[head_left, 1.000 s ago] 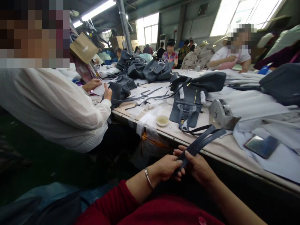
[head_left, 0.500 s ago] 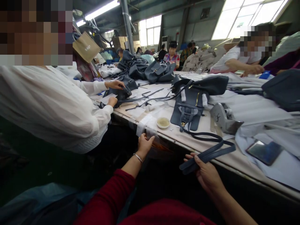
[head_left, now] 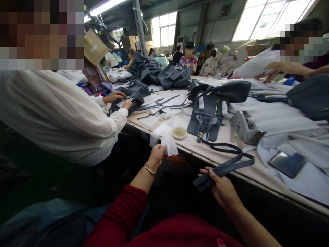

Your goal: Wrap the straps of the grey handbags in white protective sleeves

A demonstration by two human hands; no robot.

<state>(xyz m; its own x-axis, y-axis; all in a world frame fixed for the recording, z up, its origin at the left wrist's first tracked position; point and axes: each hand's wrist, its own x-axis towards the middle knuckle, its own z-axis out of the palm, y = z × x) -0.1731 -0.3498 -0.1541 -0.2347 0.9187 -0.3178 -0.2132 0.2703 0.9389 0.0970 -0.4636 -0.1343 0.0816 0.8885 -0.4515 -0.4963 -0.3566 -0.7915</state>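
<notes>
My left hand (head_left: pixel 156 156), a bracelet on its wrist, is closed at the table's front edge and pinches a thin white sheet (head_left: pixel 169 143), perhaps paper or tissue. Lower right, my right hand (head_left: pixel 223 189) grips dark blue-grey straps (head_left: pixel 232 164) between thumb and fingers, their flat ends poking out past the hand. From there the straps loop up to a dark blue-grey backpack (head_left: pixel 209 118) lying on the table, with a gold zip and white-wrapped parts. A shallow dish (head_left: pixel 179 132) of pale yellowish stuff sits just beyond my left hand.
A metal tape dispenser or weight (head_left: pixel 245 128) stands right of the backpack, near a phone (head_left: pixel 288 164) on white sheets. At left, a co-worker in a white blouse (head_left: pixel 64 116) handles another dark bag (head_left: pixel 135 97). More bags (head_left: pixel 174 77) are piled farther back on the table (head_left: pixel 257 183).
The white sheet has lifted and now hangs from my left fingers over the table edge. My right hand, still on the straps, has shifted slightly left. The co-worker's hands have moved on the bag.
</notes>
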